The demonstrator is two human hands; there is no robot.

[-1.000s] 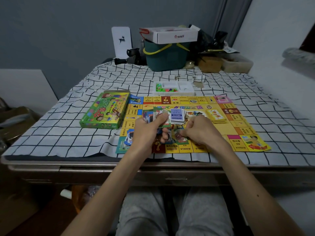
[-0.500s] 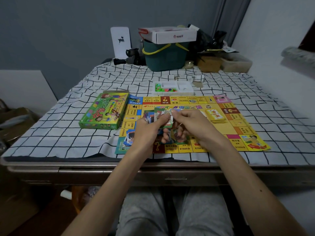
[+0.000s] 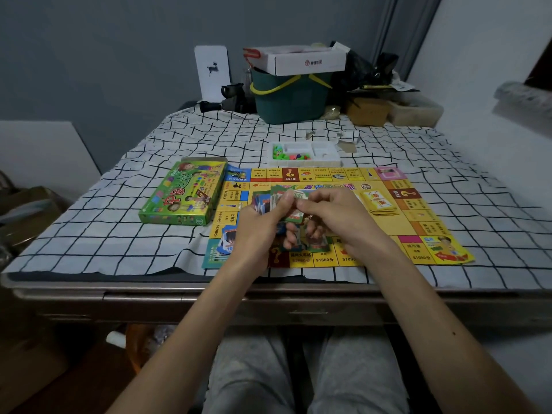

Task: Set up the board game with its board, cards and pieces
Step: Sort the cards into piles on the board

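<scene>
Game board (image 3: 388, 234) by the surface's near edge, left hand (image 3: 257, 231) gripping a fan of cards (image 3: 268, 201) above it, right hand (image 3: 337, 216) pinching the fan, both hands hiding the board's middle, green box (image 3: 183, 194) at its left, piece tray (image 3: 304, 152) beyond, teal bucket (image 3: 291, 97) at far edge.

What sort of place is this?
Likely a room in a home that doubles as storage: a cloth-covered table, a green bucket topped with a cardboard box by the wall, and a game board spread out.
</scene>
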